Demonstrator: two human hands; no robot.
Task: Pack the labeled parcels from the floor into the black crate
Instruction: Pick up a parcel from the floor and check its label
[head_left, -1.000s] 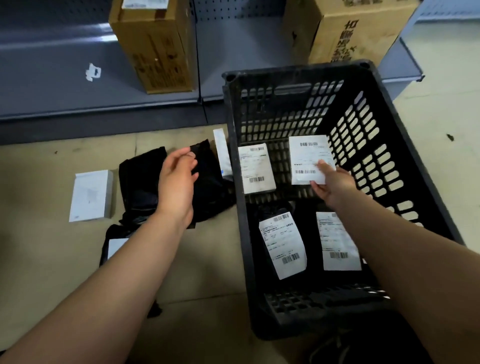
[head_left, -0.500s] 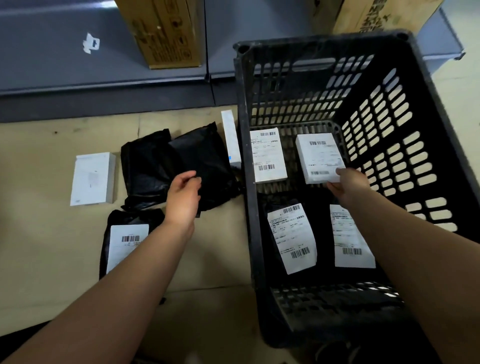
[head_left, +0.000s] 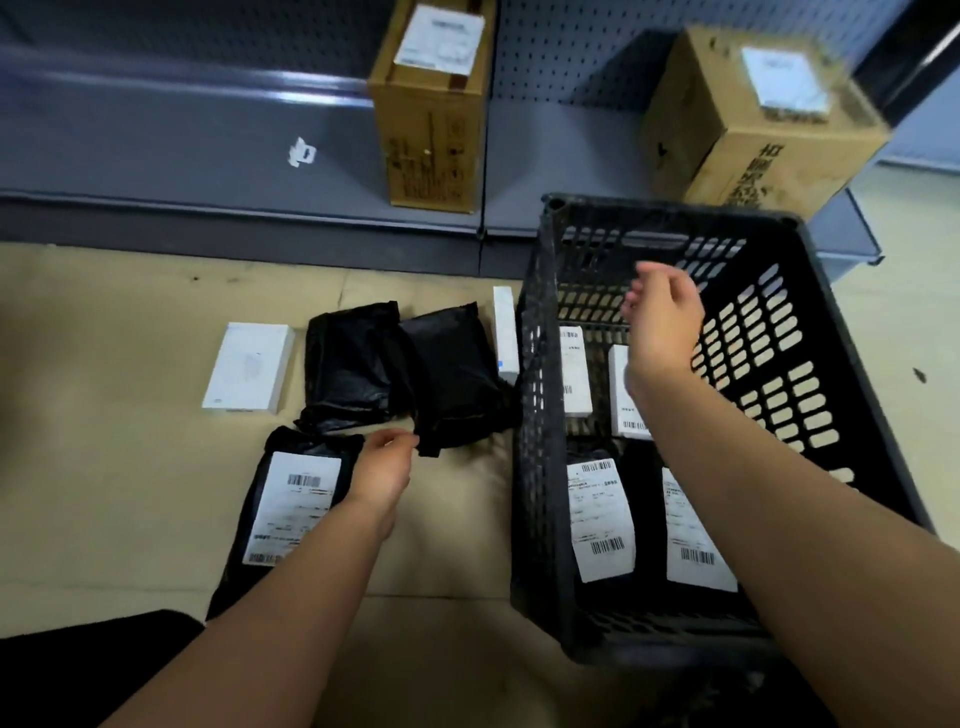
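The black crate (head_left: 540, 467) stands on the floor at the right and holds several labeled parcels, among them a black bag with a white label (head_left: 602, 519). My right hand (head_left: 662, 322) hovers above the crate, fingers apart and empty. On the floor to the left lie two black bags, one (head_left: 353, 369) beside the other (head_left: 452, 374), with a labeled black parcel (head_left: 291, 504) nearer me. My left hand (head_left: 382, 467) pinches the near corner of the right-hand black bag. A white box (head_left: 248, 368) lies further left. A narrow white box (head_left: 505, 332) stands against the crate.
A grey shelf unit (head_left: 208, 156) runs along the back, with two cardboard boxes on it, one at the middle (head_left: 431, 124) and one at the right (head_left: 753, 140). Tan floor (head_left: 104, 467) spreads to the left and in front.
My right hand let go of the white box in the crate and rose above it. My left hand slid toward me and took the black bag's corner. The camera tilted up.
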